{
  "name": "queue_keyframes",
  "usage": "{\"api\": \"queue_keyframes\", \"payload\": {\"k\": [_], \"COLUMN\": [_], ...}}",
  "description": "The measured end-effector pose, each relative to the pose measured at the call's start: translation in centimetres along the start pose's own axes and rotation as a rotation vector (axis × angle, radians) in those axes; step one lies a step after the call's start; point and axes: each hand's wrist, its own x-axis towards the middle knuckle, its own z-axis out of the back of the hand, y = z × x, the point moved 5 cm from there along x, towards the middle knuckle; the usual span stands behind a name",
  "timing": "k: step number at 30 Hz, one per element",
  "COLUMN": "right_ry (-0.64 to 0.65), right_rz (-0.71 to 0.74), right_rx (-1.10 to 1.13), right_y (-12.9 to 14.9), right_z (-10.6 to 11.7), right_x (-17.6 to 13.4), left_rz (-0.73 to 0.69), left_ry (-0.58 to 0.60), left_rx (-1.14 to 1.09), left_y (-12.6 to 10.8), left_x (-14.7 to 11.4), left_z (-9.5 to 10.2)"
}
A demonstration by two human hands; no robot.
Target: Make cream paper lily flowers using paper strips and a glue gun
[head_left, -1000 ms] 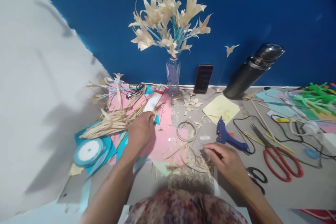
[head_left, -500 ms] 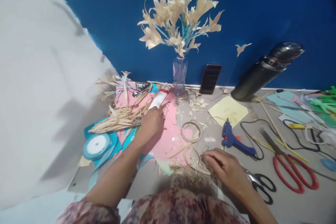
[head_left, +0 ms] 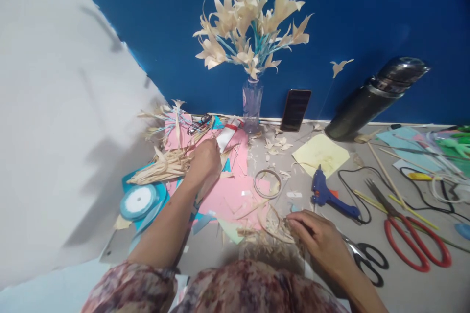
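Note:
My left hand point(head_left: 206, 160) is curled over the right end of a bundle of dried corn husks point(head_left: 161, 168), its fingertips hidden beneath it. Just beyond it lies a white packet with a red band point(head_left: 228, 134). At the front, my right hand point(head_left: 317, 232) rests low over a heap of husk scraps point(head_left: 277, 227). Its fingers are bent together, and whatever is at their tips is too small to make out. A roll of tape point(head_left: 267, 184) lies flat between the hands, partly on pink paper point(head_left: 227, 195).
Husk flowers point(head_left: 253, 14) stand in a clear vase point(head_left: 252, 107) at the back, beside a phone point(head_left: 295, 110) and a dark flask point(head_left: 370, 102). On the right lie a blue glue gun point(head_left: 325, 193), red-handled scissors point(head_left: 404, 232) and black-handled scissors point(head_left: 369, 259). A ribbon spool point(head_left: 137, 200) sits left.
My left hand has drawn back slightly to the left, from beside the white packet onto the husk bundle. My right hand stays almost where it was. The view has shifted slightly.

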Motion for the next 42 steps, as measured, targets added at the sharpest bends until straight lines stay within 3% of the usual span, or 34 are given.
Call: {"api": "queue_keyframes", "payload": {"k": [7, 14, 16, 21, 25, 27, 29, 32, 36, 40, 42], "right_ry": [-0.006, 0.010, 0.023, 0.049, -0.010, -0.071, -0.136, -0.268, -0.342, -0.281, -0.236], "right_rz": [0.026, 0.046, 0.040, 0.005, -0.076, -0.119, -0.146, -0.203, -0.246, -0.207, -0.173], "right_rx": [0.040, 0.052, 0.063, 0.123, 0.310, 0.523, 0.733, 0.851, 0.808, 0.762, 0.712], "right_y": [0.8, 1.8, 1.9, 1.9, 2.4, 2.8, 3.2, 3.2, 2.6, 2.3, 2.4], "right_z": [0.3, 0.4, 0.2, -0.1, 0.0, 0.0, -0.1, 0.0, 0.7, 2.0, 2.6], "right_x": [0.0, -0.5, -0.6, -0.5, 0.1, 0.7, 1.3, 1.7, 1.0, -0.1, -0.8], "left_rz": [-0.051, -0.063, -0.048, -0.004, -0.058, -0.160, -0.335, -0.497, -0.524, -0.559, -0.557], "left_ry": [0.081, 0.047, -0.016, -0.308, -0.422, -0.327, -0.131, 0.048, 0.104, 0.191, 0.257], "left_rx": [-0.060, -0.208, -0.259, -0.551, -0.711, -0.752, -0.801, -0.803, -0.833, -0.842, -0.946], "left_y": [-0.6, -0.2, 0.1, 0.5, -2.4, -5.5, -9.2, -13.0, -14.3, -14.9, -15.2], "left_x": [-0.9, -0.5, -0.4, -1.2, -5.1, -7.9, -10.6, -13.5, -14.2, -14.4, -14.8], "left_z": [-0.5, 1.3, 1.9, 4.2, 5.5, 4.9, 3.7, 2.4, 2.8, 3.3, 3.1]}}
